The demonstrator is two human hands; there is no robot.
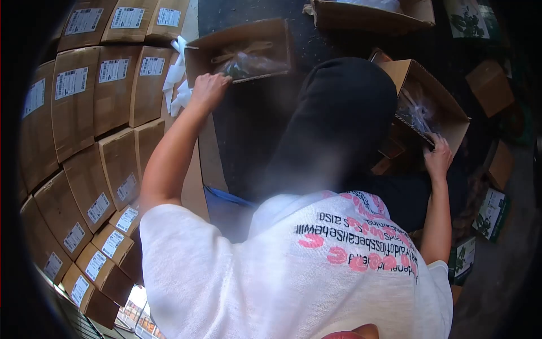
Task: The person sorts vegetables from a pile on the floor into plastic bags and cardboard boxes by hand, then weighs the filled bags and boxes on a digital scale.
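Observation:
My left hand point(210, 90) is closed on the near edge of an open cardboard box point(192, 63). Inside that box lies a clear plastic bag point(248, 63) with something green in it, along with some long tan pieces point(241, 51). On the other side, my right hand point(439, 157) grips the near rim of a second open cardboard box point(446, 93), which is tilted. Clear plastic wrapping point(416, 110) shows in it. My bent knee in dark trousers point(350, 101) comes between the two boxes.
Stacked cardboard boxes point(73, 107) with white labels form a wall on the left. White paper strips point(178, 79) lie beside the left box. Another open box point(372, 16) stands at the top. Green-and-white printed boxes point(490, 212) and brown cartons point(490, 87) are on the right.

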